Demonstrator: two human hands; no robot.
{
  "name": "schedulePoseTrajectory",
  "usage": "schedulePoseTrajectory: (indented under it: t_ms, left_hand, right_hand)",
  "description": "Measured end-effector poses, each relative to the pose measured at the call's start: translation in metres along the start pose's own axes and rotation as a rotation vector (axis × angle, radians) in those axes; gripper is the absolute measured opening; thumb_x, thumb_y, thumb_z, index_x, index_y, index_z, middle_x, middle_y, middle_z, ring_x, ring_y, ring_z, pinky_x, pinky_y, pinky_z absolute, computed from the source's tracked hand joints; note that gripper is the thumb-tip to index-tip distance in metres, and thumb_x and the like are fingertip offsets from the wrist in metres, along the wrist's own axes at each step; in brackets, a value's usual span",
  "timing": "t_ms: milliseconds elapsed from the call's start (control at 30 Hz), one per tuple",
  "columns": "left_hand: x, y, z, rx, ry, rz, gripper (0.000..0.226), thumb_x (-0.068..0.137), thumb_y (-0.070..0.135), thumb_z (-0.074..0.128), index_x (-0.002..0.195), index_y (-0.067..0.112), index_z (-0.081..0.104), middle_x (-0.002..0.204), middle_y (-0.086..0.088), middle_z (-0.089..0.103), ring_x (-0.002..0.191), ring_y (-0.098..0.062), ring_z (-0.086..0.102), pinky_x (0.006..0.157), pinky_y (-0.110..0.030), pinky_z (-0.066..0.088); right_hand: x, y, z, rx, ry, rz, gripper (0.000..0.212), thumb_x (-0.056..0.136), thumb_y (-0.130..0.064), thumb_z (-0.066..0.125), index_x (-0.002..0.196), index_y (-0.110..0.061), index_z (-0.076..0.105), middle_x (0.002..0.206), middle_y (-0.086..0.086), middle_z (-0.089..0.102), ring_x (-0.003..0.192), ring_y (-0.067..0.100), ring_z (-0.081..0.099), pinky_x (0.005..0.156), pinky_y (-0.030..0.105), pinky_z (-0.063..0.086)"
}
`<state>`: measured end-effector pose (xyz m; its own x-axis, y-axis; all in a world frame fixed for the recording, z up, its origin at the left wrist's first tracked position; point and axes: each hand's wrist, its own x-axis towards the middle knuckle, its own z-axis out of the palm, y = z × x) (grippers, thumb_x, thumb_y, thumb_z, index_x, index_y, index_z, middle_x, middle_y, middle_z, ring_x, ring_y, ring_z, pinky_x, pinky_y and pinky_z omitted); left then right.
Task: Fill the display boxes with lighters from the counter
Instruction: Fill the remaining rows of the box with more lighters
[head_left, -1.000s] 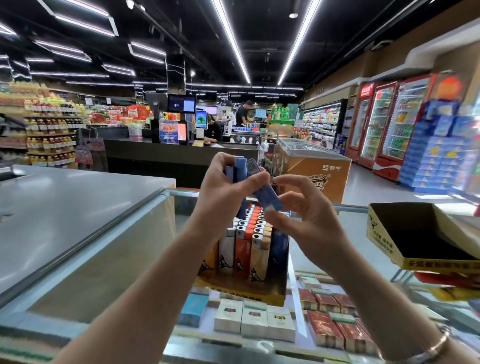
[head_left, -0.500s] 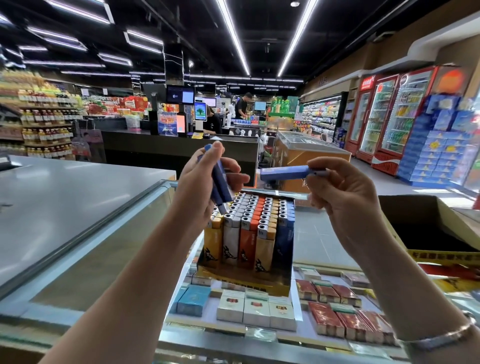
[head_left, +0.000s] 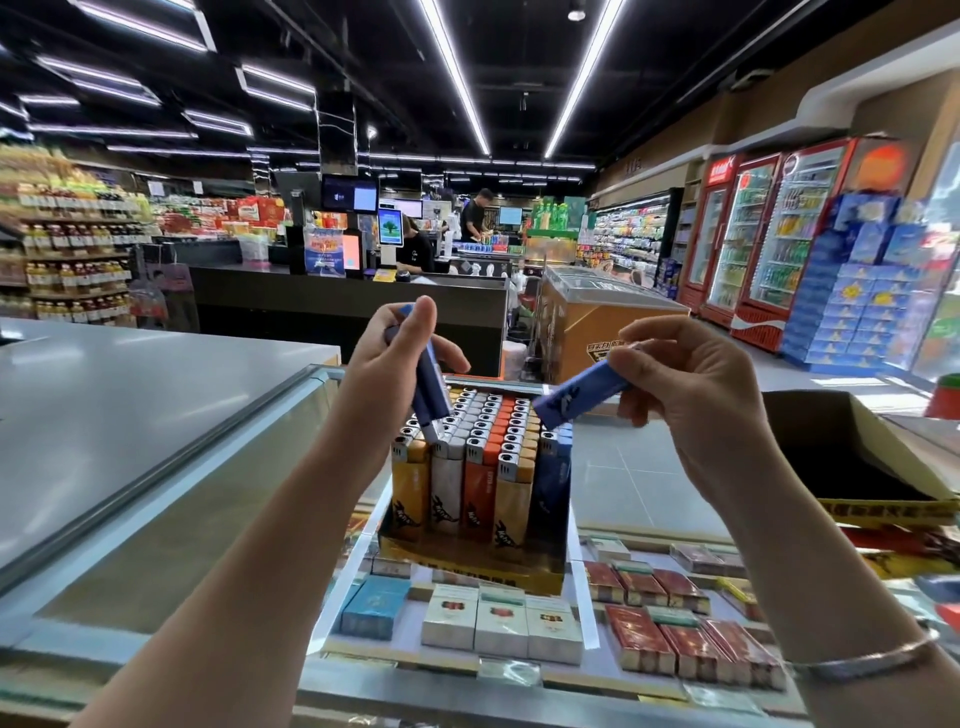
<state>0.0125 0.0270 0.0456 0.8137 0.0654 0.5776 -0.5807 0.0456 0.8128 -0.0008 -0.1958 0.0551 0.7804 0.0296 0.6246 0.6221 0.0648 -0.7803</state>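
Cigarette packs (head_left: 501, 621) lie in rows under the glass counter (head_left: 171, 499) in front of us, and on top of the glass stands a display box (head_left: 470, 564) packed with upright lighters (head_left: 467, 467) in yellow, white, orange and blue columns. An empty yellow carton (head_left: 852, 462) sits to the right, and a dark checkout desk (head_left: 348, 304) stands further back with a person (head_left: 475, 215) behind it. Nothing blocks the box from above.

Our left hand (head_left: 387, 364) grips a small bundle of blue lighters (head_left: 428, 384), fingers curled around them, their metal ends pointing down and just above the front rows. Our right hand (head_left: 691, 384) pinches a single blue lighter (head_left: 579, 395) between thumb and fingertips; it slants down to the left, its lower end just over the blue column at the right of the box.

Compared with half a second ago, this single lighter has tipped from level to slanted and has come lower, nearer the box.
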Motion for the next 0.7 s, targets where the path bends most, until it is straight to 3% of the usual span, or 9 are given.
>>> schedulePoseTrajectory:
  t_ms: [100,200,300,367,567,700]
  left_hand:
    - [0.0,0.0,-0.001,-0.085,-0.03,-0.013,0.031,0.082,0.045,0.044,0.099,0.019,0.043,0.077,0.002,0.072,0.054,-0.014,0.063,0.047,-0.021,0.05]
    - [0.0,-0.001,0.0,-0.132,-0.048,-0.029,0.027,0.083,0.038,0.047,0.1,0.018,0.044,0.087,0.001,0.073,0.071,-0.019,0.069,0.061,-0.024,0.056]
    - [0.0,-0.003,0.001,-0.125,-0.053,-0.029,0.023,0.083,0.035,0.048,0.099,0.019,0.045,0.095,-0.001,0.073,0.083,-0.024,0.069,0.069,-0.026,0.056]
    - [0.0,-0.005,0.001,-0.1,-0.047,-0.031,0.021,0.085,0.034,0.048,0.098,0.018,0.046,0.097,-0.002,0.073,0.084,-0.025,0.069,0.068,-0.024,0.055]
    - [0.001,-0.01,0.003,-0.102,-0.01,-0.065,0.012,0.093,0.026,0.045,0.099,0.015,0.046,0.097,-0.005,0.071,0.081,-0.023,0.07,0.061,-0.022,0.054]
    - [0.0,-0.01,0.004,-0.104,-0.004,-0.063,0.02,0.09,0.031,0.047,0.101,0.015,0.046,0.092,-0.001,0.072,0.082,-0.019,0.07,0.059,-0.021,0.054]
  right_hand:
    - [0.0,-0.001,0.0,-0.142,-0.062,-0.064,0.018,0.065,-0.014,0.069,0.08,-0.011,0.06,0.059,0.001,0.063,0.04,0.01,0.05,0.038,0.019,0.042]
    - [-0.003,0.003,0.004,-0.334,-0.184,-0.11,0.016,0.069,-0.01,0.072,0.078,-0.016,0.062,0.061,-0.004,0.062,0.046,0.003,0.051,0.046,0.013,0.043]
    - [-0.007,0.011,0.013,-0.541,-0.287,-0.121,0.021,0.071,-0.011,0.075,0.078,-0.025,0.062,0.071,0.0,0.062,0.055,0.006,0.055,0.056,0.021,0.05]
    - [-0.008,0.015,0.017,-0.647,-0.365,-0.113,0.019,0.073,-0.007,0.075,0.086,-0.017,0.067,0.077,0.0,0.064,0.063,0.01,0.058,0.063,0.028,0.052]
    - [-0.009,0.016,0.017,-0.821,-0.486,-0.147,0.02,0.075,0.0,0.072,0.093,-0.009,0.068,0.081,-0.014,0.052,0.066,-0.002,0.05,0.059,0.012,0.041]
    - [-0.011,0.017,0.023,-0.937,-0.509,-0.174,0.018,0.078,-0.002,0.068,0.093,-0.01,0.068,0.092,-0.007,0.051,0.081,0.008,0.053,0.072,0.027,0.047]
